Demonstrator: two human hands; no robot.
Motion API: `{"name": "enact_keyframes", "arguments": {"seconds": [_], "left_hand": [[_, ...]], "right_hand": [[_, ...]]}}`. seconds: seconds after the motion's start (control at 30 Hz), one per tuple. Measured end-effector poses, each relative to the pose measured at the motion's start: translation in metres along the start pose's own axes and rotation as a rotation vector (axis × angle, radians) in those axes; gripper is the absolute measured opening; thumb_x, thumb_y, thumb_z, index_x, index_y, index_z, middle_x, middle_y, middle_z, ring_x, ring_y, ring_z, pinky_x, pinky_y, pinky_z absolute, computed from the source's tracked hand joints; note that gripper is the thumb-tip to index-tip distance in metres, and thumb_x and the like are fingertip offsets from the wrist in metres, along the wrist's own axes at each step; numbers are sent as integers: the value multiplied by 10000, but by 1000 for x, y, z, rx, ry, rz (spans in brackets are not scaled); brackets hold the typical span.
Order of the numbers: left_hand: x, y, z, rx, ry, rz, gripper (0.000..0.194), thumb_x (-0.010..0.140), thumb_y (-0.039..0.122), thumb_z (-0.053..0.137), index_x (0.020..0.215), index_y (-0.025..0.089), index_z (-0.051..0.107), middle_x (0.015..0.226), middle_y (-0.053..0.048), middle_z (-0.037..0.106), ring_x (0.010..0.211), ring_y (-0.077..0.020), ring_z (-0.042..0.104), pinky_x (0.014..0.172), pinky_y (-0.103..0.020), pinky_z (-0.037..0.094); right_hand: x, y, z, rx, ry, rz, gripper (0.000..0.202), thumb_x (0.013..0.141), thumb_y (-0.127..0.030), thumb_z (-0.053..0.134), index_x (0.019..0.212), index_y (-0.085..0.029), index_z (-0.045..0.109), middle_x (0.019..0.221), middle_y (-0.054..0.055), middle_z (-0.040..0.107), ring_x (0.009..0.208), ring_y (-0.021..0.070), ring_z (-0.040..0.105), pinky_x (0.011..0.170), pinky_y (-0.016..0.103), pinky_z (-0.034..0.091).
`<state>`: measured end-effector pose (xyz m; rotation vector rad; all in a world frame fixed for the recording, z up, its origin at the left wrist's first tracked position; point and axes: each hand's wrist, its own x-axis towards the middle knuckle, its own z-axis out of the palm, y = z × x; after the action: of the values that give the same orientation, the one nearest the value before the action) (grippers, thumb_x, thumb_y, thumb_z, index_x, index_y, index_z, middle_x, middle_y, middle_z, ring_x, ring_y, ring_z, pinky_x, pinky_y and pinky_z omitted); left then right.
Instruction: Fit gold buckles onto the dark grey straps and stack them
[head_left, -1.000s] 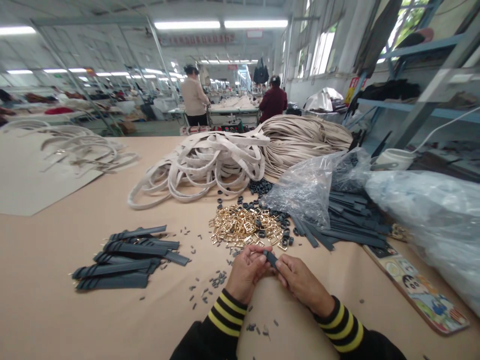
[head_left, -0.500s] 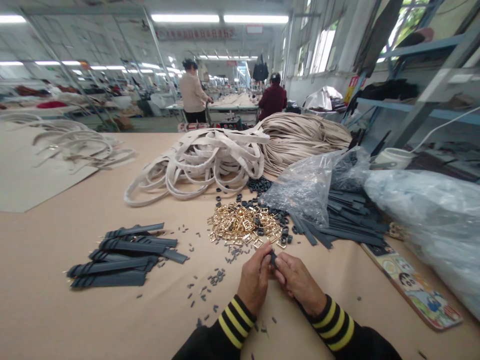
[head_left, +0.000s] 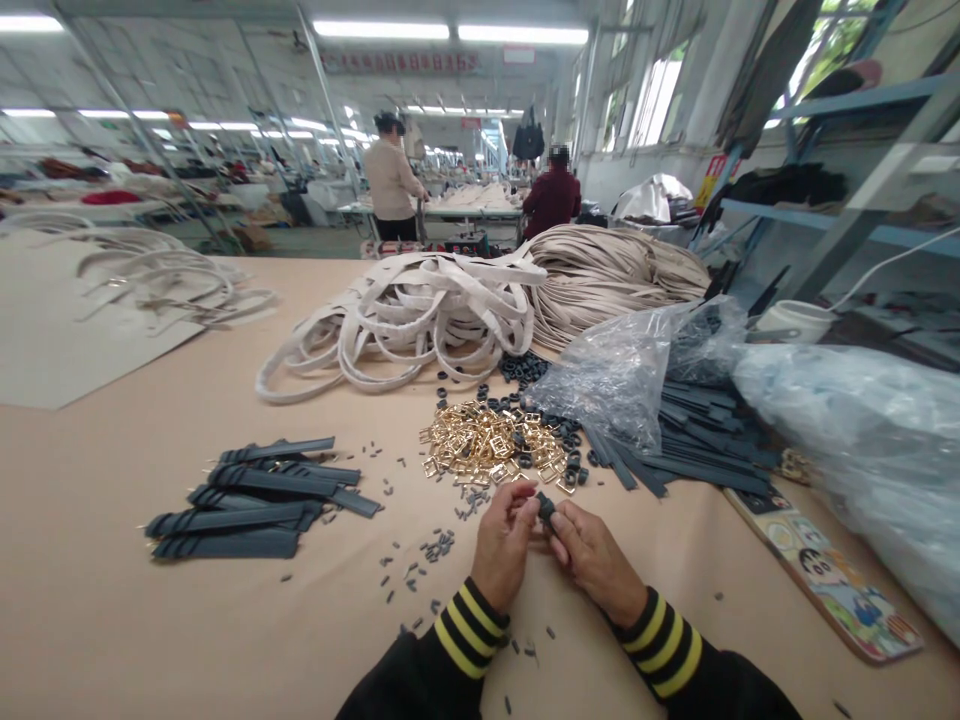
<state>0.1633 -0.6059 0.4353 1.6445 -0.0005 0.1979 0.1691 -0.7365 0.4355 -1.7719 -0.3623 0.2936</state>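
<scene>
My right hand (head_left: 600, 562) grips a short dark blue-grey strap (head_left: 547, 508), folded or looped at its upper end. Most of this strap is hidden by the fingers. At the strap's left side, my left hand (head_left: 502, 550) is closed, its thumb and fingertips curled against the strap end. Just beyond both hands lies a heap of gold buckles (head_left: 487, 440), with small dark loops (head_left: 574, 470) along its right edge. Tiny dark pieces (head_left: 439, 545) are scattered left of my left hand.
Dark straps with gold fittings (head_left: 255, 515) are stacked at left. Beige straps (head_left: 427, 320) pile up behind the buckles. Plastic wrap (head_left: 607, 370) partly covers loose dark strips (head_left: 697, 450). On the right rest a cartoon-printed case (head_left: 825, 575) and a plastic bag (head_left: 862, 430). Two people stand farther back.
The strap end between my hands has turned and shows more of its folded part. My left fingers have loosened slightly around it. The view has shifted a little.
</scene>
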Motion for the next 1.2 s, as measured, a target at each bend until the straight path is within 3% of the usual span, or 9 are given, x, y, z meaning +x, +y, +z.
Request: {"name": "enact_keyframes", "arguments": {"seconds": [0.07,0.13,0.3,0.5,0.77,0.87,1.0,1.1,1.2], "left_hand": [[2,-1,-2,-80,-36,-101,176,749,302,538,829,145,529,694,5,544,588,-100,528,527,-205,456],[3,-3,-3,-141,-151,-178,193,725,322,564,736,143,492,602,36,489,470,-67,458,421,-170,391],[0,-1,-2,-155,-399,-252,231,736,363,540,721,145,469,517,40,489,378,-57,413,346,-158,321],[-1,-2,-2,-76,-240,-229,278,790,390,454,659,146,450,493,51,456,349,-41,389,339,-147,281],[3,-9,-4,-329,-102,-317,297,764,444,476,713,153,445,507,47,460,410,-72,438,414,-184,355],[12,-6,-9,-15,-79,-211,289,812,425,398,779,152,487,592,14,495,452,-94,463,436,-210,373],[30,2,-10,663,-38,96,101,795,231,450,778,163,524,769,-47,522,728,-169,516,666,-291,408],[41,6,-6,964,-128,100,29,754,157,490,768,162,514,810,-62,506,762,-192,504,687,-311,388],[47,5,-5,1032,-184,80,25,736,152,510,748,165,493,788,-55,497,747,-193,499,661,-297,375]], "right_hand": [[-1,-2,0,-41,-5,-5,361,884,-433,311,629,-184,370,498,-51,392,431,77,360,430,201,308],[-2,-2,1,-44,17,17,337,885,-444,294,691,-184,387,497,-58,383,433,84,367,431,203,314],[-3,5,-1,-23,15,69,335,877,-473,280,966,-169,391,505,-71,402,406,90,376,388,189,298],[-1,2,-8,-66,-60,59,260,872,-408,346,783,-175,419,559,-35,507,401,64,401,391,171,315],[0,-6,-17,51,-164,74,267,844,-391,403,733,-154,458,637,-16,541,361,34,389,339,153,280],[2,-2,-21,99,-84,113,268,842,-395,395,738,-155,453,595,-27,522,337,30,352,314,143,255],[4,4,-25,136,9,177,228,837,-368,386,776,-156,445,513,-49,486,355,50,387,347,146,330],[5,6,-24,183,25,176,178,814,-332,402,814,-156,428,668,-1,563,412,53,440,379,160,379],[6,6,-23,184,29,165,169,800,-327,409,816,-159,423,694,-5,552,395,41,405,346,148,349]]}}
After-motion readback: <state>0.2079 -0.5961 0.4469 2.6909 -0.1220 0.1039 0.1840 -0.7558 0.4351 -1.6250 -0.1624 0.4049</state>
